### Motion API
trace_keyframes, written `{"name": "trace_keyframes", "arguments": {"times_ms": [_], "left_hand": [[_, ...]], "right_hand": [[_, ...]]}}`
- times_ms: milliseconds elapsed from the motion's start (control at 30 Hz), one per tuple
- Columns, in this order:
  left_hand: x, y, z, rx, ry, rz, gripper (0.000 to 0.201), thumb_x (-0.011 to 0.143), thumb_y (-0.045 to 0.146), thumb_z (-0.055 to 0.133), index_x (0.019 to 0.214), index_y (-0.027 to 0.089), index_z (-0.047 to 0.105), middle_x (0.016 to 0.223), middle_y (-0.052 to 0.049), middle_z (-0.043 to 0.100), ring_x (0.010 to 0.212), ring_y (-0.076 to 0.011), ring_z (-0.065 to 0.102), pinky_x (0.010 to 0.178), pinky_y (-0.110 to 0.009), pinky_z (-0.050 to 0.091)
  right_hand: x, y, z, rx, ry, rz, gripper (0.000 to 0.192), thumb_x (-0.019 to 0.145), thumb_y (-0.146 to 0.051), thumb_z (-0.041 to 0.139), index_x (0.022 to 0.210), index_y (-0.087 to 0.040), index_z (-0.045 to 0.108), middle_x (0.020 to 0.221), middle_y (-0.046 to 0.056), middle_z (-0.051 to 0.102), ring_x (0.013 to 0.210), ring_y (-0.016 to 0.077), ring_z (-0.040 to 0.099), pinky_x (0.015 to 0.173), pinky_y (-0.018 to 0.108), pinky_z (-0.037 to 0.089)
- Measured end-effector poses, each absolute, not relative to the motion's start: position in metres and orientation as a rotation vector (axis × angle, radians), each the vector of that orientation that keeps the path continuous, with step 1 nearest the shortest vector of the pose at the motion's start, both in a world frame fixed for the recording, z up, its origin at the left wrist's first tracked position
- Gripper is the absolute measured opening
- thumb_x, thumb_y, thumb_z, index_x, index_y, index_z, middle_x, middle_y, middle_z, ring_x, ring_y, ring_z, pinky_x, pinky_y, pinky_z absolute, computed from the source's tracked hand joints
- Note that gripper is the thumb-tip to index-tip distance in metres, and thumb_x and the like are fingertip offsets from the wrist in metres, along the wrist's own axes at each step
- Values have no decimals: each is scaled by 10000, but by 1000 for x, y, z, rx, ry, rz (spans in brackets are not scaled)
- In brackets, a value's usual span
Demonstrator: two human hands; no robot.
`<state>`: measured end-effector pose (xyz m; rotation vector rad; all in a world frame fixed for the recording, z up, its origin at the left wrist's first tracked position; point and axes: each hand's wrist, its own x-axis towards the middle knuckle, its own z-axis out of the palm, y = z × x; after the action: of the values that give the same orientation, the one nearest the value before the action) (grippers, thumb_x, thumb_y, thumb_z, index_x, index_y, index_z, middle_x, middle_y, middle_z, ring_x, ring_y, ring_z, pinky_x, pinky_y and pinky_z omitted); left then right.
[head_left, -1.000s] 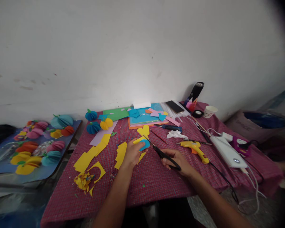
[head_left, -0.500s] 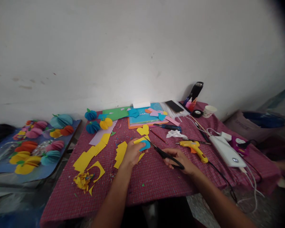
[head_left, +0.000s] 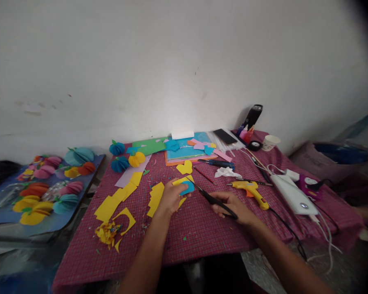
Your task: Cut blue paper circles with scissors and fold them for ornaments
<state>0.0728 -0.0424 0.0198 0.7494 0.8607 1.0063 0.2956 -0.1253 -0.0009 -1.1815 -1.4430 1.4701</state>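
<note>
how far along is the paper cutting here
Done: a yellow heart lies cut out on the tablecloth, and finished paper balls sit by the wall. In hand: the left hand holds yellow paper with a blue piece while the right hand works the scissors at its edge. Left: uncut yellow sheets beside it.

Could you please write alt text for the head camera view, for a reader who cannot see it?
A person's left hand holds a blue and yellow paper piece while the right hand cuts it with black scissors over a red checked tablecloth. Yellow paper scraps, a yellow glue gun and paper fruit shapes lie around.
</note>
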Motion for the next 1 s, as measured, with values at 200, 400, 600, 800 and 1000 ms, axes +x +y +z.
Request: {"name": "trace_keyframes", "arguments": {"times_ms": [200, 400, 600, 800, 1000], "left_hand": [[73, -44, 23, 743, 878, 993, 374, 564, 166, 789, 859, 135, 562, 739, -32, 657, 627, -157, 609, 549, -306, 521], [73, -45, 23, 761, 888, 969, 380, 568, 169, 790, 860, 136, 549, 739, -34, 657, 624, -158, 615, 559, -306, 521], [73, -44, 22, 741, 907, 959, 430, 557, 155, 787, 897, 158, 524, 743, -26, 658, 635, -169, 627, 540, -296, 517], [71, -44, 21, 759, 897, 927, 421, 560, 154, 785, 888, 159, 522, 746, -34, 659, 631, -174, 626, 521, -299, 513], [71, -44, 21, 766, 898, 918, 410, 559, 161, 794, 876, 159, 533, 757, -35, 659, 646, -178, 630, 538, -304, 516]], "right_hand": [[298, -127, 5, -1198, -1455, 1494, 454, 804, -469, 681, 1148, -173, 673, 684, -11, 560, 536, 109, 461, 494, 222, 338], [304, -124, 7, -1234, -1458, 1540, 388, 775, -373, 699, 1114, -185, 687, 702, -18, 560, 527, 99, 431, 489, 215, 328], [311, -123, 8, -1225, -1552, 1527, 381, 811, -390, 678, 1133, -186, 680, 664, -28, 531, 520, 95, 410, 474, 207, 296], [315, -122, 11, -1236, -1552, 1560, 380, 815, -380, 677, 1137, -178, 678, 650, -29, 532, 515, 92, 417, 467, 199, 303], [316, -122, 11, -1217, -1558, 1573, 358, 817, -378, 667, 1115, -180, 684, 658, -29, 532, 510, 87, 406, 461, 196, 305]]}}
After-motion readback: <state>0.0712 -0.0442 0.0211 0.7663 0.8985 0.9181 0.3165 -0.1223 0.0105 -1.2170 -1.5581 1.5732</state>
